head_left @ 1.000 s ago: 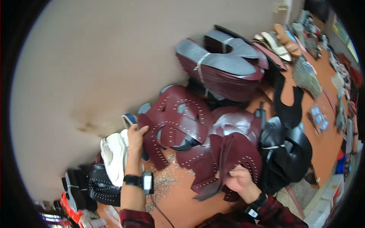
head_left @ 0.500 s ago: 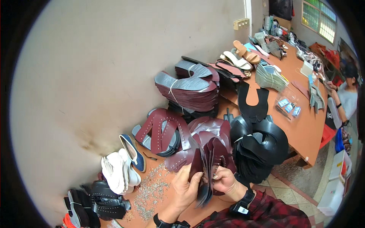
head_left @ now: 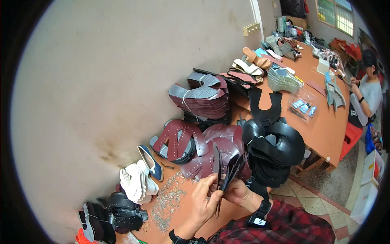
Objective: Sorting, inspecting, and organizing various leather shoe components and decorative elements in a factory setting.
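Note:
My left hand [head_left: 206, 198] and my right hand [head_left: 242, 192] are close together over the near table, both closed round the lower part of a stack of dark leather shoe pieces [head_left: 230, 167]. The pieces stand nearly upright, their tops fanned apart, with thin edges facing me. Just beyond lie loose maroon leather pieces [head_left: 227, 136], some studded. Maroon studded straps [head_left: 178, 138] rest on a grey-and-black stack to their left. Small silver studs [head_left: 164, 201] are scattered on the tabletop left of my hands. My right fingers are partly hidden behind the leather.
Black curved leather pieces [head_left: 280, 150] are heaped at right; a tied maroon-and-grey stack [head_left: 201, 101] stands against the wall. White shoe pieces [head_left: 138, 183] and a navy shoe [head_left: 150, 162] sit at left. Another person [head_left: 367, 87] works beside the far orange table [head_left: 317, 134].
The stack of leather pieces has turned in my hands, from showing broad maroon faces to dark, more edge-on faces. My right hand has turned and moved partly behind it. The view has shifted slightly.

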Demonstrator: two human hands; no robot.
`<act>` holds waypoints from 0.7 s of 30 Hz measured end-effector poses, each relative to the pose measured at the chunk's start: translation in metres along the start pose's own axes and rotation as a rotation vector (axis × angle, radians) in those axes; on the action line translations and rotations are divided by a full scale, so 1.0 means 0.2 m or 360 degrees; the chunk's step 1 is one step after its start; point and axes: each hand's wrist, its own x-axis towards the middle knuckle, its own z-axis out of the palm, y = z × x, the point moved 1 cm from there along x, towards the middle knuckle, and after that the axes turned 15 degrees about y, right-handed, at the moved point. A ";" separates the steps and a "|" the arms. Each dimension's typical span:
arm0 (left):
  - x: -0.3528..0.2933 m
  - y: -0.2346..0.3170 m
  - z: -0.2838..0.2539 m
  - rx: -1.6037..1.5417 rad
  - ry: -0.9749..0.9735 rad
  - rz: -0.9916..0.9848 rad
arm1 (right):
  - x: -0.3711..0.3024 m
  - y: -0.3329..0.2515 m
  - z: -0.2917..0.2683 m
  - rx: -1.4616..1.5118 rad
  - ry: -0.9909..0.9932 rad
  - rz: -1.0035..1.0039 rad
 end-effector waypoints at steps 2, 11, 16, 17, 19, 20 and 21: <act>0.00 0.02 -0.01 0.0046 0.0011 0.0097 | -0.01 -0.01 0.03 0.0005 -0.0200 0.0040; -0.03 0.02 -0.08 0.0118 0.0030 0.0017 | -0.02 0.00 0.15 -0.0083 -0.0052 -0.0024; -0.04 -0.03 -0.10 -0.0112 0.0018 -0.0127 | 0.01 0.02 0.12 -0.0155 -0.0132 -0.0020; -0.05 -0.05 -0.10 -0.0321 0.0033 -0.0267 | 0.03 0.04 0.11 -0.0208 -0.0183 -0.0036; -0.05 -0.04 -0.11 -0.0340 0.0077 -0.0387 | 0.05 0.05 0.10 -0.0262 -0.0237 -0.0045; -0.04 -0.04 -0.11 -0.0365 0.0112 -0.0503 | 0.04 0.05 0.12 -0.0291 -0.0198 -0.0040; -0.04 -0.04 -0.11 -0.0363 0.0119 -0.0506 | 0.04 0.04 0.13 -0.0320 -0.0160 -0.0035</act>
